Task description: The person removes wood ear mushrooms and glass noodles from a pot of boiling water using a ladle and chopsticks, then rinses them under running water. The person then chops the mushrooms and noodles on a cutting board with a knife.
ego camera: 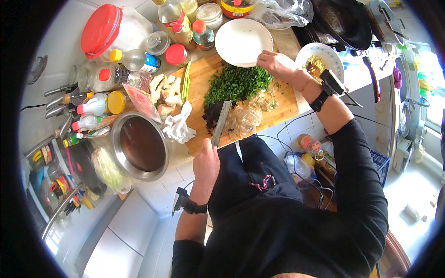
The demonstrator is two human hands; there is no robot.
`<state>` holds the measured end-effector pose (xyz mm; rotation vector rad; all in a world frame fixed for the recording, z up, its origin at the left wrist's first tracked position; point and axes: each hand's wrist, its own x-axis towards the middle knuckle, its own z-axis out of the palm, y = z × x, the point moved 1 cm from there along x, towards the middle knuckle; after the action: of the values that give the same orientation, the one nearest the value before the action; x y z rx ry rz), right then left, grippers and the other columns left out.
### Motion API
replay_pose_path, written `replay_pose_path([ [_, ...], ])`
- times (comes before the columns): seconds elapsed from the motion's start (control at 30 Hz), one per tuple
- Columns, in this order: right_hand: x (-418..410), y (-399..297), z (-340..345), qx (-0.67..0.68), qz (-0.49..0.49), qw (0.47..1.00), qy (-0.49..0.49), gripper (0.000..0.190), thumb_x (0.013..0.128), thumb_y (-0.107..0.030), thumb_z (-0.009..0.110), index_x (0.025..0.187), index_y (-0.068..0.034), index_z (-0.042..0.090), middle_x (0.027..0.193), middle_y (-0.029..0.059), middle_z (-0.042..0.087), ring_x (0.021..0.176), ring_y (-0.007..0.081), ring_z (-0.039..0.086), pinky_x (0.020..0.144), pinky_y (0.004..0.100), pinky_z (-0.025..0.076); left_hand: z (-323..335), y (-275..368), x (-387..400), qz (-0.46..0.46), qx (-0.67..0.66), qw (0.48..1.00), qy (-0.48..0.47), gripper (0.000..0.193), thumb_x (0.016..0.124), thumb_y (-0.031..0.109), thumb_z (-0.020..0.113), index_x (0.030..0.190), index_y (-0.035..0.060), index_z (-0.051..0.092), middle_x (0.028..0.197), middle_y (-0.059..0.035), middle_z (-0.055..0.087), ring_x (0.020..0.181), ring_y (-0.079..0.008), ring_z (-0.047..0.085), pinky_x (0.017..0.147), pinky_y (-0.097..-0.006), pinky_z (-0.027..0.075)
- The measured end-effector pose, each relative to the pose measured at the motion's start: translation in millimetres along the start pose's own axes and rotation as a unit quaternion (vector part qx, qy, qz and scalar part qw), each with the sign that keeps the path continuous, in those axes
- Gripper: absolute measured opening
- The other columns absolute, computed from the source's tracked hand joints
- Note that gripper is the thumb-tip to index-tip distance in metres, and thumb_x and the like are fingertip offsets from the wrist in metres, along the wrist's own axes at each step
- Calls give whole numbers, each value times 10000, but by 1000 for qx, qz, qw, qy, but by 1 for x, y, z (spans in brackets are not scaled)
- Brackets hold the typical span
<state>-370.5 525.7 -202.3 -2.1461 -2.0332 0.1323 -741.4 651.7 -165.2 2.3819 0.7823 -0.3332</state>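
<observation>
My left hand (pixel 207 161) grips the handle of a kitchen knife (pixel 221 121). Its blade lies across the near side of the wooden cutting board (pixel 199 81), beside dark chopped pieces (pixel 211 116). A heap of chopped green herbs (pixel 240 82) covers the board's middle. To the right of the blade sit translucent, pale brown soaked noodle-like pieces (pixel 245 120). My right hand (pixel 276 66) holds the near right rim of a white plate (pixel 243 40) at the board's far edge. Only a few tiny specks show on that plate.
Left of the board are ginger (pixel 167 90), green stalks (pixel 186 81), a crumpled tissue (pixel 179 123) and a steel bowl of brown liquid (pixel 142 144). Bottles and jars (pixel 139 60) crowd behind. A patterned bowl with yellow food (pixel 318 59) and a black wok (pixel 340 24) stand right.
</observation>
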Motion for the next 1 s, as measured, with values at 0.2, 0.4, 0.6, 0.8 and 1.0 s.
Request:
replay_pose_path([
  [0.2,-17,-58,-14,208,144,961,110,182,799,-34,710,980,-38,695,971,89,687,923,285,670,811,373,567,3,-2,-1,23,31,999,33,249,930,114,591,1125,37,456,828,-219,649,698,-430,650,589,-515,529],
  [0.4,-28,-160,29,191,228,937,186,258,825,-98,716,1076,-44,693,1167,123,669,1063,306,627,921,396,525,-4,-2,-6,53,33,998,25,201,936,96,563,1086,37,442,872,-198,635,690,-412,659,573,-500,548],
  [0.6,-40,-234,64,143,448,851,232,579,783,-177,757,1303,-59,530,1324,126,537,1214,337,494,1013,459,387,-2,7,-5,85,66,994,-4,138,958,107,549,1052,56,463,896,-189,633,716,-414,658,583,-502,533],
  [0.8,-23,-233,99,122,492,810,295,347,809,-159,733,1122,-91,598,1175,97,587,1137,315,523,990,457,377,5,18,11,110,115,987,-19,166,923,54,501,1081,53,450,924,-183,619,719,-425,660,603,-516,547],
  [1.0,-15,-225,104,115,494,802,315,223,777,-136,752,966,-119,634,1043,34,634,1044,288,553,926,422,386,7,15,23,99,171,978,-71,239,910,46,495,1136,56,416,975,-194,614,721,-431,666,634,-513,553],
])
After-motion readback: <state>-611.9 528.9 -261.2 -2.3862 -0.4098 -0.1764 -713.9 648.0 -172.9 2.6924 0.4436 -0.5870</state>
